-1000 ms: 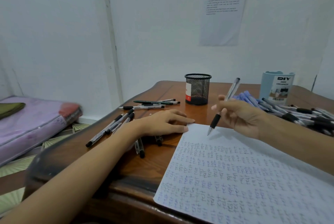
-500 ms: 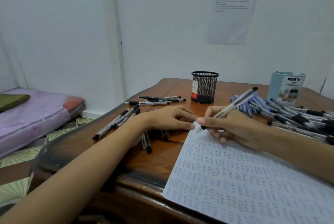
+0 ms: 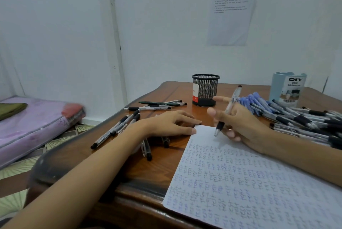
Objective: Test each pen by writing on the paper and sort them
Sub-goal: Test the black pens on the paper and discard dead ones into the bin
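Observation:
A white sheet of paper [image 3: 246, 178] covered in small scribbles lies on the wooden table [image 3: 161, 166]. My right hand [image 3: 240, 121] holds a clear pen with a black grip [image 3: 228, 110], its tip just above the paper's top corner. My left hand [image 3: 170, 123] rests flat on the table, fingertips at the paper's top left corner. Several black-tipped pens [image 3: 118, 127] lie scattered to the left, some under my left wrist. A large heap of pens [image 3: 299, 117], blue and black ones, lies at the right.
A black mesh pen cup [image 3: 205, 90] stands at the table's back, a pale blue desk organiser [image 3: 286, 88] at the back right. A printed sheet [image 3: 231, 12] hangs on the wall. A pink mattress [image 3: 31, 125] lies on the floor to the left.
My right hand swung the pen from lying nearly flat, tip towards my left fingers, back to a steeper writing hold over the paper's corner. My left hand stayed put.

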The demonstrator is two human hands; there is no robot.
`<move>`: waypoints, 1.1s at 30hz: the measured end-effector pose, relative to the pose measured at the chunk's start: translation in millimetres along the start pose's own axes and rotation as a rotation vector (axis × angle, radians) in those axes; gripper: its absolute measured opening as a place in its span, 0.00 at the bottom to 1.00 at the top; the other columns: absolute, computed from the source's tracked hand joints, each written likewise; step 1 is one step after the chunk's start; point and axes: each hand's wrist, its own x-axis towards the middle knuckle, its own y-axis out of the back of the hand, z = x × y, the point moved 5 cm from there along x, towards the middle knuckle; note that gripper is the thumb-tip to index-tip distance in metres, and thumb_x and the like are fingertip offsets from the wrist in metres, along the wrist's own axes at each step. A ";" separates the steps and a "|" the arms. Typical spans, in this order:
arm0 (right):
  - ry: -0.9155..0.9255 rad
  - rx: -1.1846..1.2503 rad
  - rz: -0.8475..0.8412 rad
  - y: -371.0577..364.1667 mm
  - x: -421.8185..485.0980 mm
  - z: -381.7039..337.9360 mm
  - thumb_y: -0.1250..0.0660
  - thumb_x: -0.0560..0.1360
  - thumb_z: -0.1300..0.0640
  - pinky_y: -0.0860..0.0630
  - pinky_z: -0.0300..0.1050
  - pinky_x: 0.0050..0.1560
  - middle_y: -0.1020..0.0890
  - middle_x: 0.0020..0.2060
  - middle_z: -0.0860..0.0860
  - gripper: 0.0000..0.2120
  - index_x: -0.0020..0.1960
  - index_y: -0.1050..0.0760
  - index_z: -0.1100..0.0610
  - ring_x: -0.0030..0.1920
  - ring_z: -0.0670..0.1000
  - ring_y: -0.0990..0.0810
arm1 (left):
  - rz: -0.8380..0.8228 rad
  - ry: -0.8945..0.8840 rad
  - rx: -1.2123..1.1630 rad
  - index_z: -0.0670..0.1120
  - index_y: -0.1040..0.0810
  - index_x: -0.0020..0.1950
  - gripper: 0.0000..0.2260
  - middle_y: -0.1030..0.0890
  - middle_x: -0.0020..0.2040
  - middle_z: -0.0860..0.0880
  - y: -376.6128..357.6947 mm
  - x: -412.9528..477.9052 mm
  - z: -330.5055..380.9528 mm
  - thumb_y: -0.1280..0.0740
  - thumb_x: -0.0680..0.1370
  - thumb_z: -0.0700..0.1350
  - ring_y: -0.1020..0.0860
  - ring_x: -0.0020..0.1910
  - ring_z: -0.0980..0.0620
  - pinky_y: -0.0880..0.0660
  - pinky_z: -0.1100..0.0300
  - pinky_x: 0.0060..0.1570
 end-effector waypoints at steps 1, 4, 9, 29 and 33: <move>-0.021 0.056 0.004 2.4 1.2 1.4 0.33 0.70 0.49 0.39 0.33 0.14 0.23 0.29 0.54 0.23 0.61 0.32 0.56 0.19 0.44 0.33 | -0.002 -0.002 0.001 0.58 0.33 0.70 0.18 0.37 0.73 0.53 0.0 0.0 0.1 0.41 0.79 0.54 0.39 0.71 0.54 0.42 0.63 0.63; -0.103 0.176 -0.003 6.8 4.0 6.7 0.42 0.79 0.55 0.37 0.33 0.15 0.22 0.31 0.54 0.13 0.59 0.27 0.61 0.21 0.45 0.31 | -0.004 0.001 0.008 0.58 0.34 0.70 0.18 0.37 0.73 0.53 0.1 1.0 0.1 0.41 0.79 0.54 0.39 0.71 0.54 0.42 0.63 0.63; -0.109 -0.020 -0.018 5.5 3.5 9.2 0.29 0.66 0.54 0.39 0.33 0.14 0.22 0.24 0.52 0.40 0.73 0.44 0.50 0.15 0.43 0.37 | 0.001 0.001 0.013 0.58 0.34 0.70 0.19 0.37 0.73 0.53 -0.5 1.8 -0.7 0.41 0.79 0.54 0.39 0.71 0.54 0.41 0.62 0.63; 0.002 0.052 -0.029 5.4 2.9 7.3 0.38 0.76 0.67 0.43 0.31 0.13 0.26 0.21 0.53 0.19 0.64 0.36 0.55 0.12 0.46 0.39 | -0.005 0.006 0.015 0.59 0.34 0.70 0.19 0.37 0.73 0.53 -1.4 2.7 -1.7 0.41 0.79 0.54 0.39 0.71 0.54 0.41 0.61 0.64; -0.076 0.064 -0.017 7.5 3.6 7.8 0.30 0.69 0.60 0.39 0.33 0.14 0.24 0.23 0.52 0.24 0.61 0.36 0.51 0.15 0.44 0.37 | -0.003 -0.001 0.011 0.58 0.34 0.70 0.19 0.37 0.72 0.53 -1.6 2.2 -1.3 0.41 0.79 0.54 0.39 0.70 0.54 0.40 0.62 0.63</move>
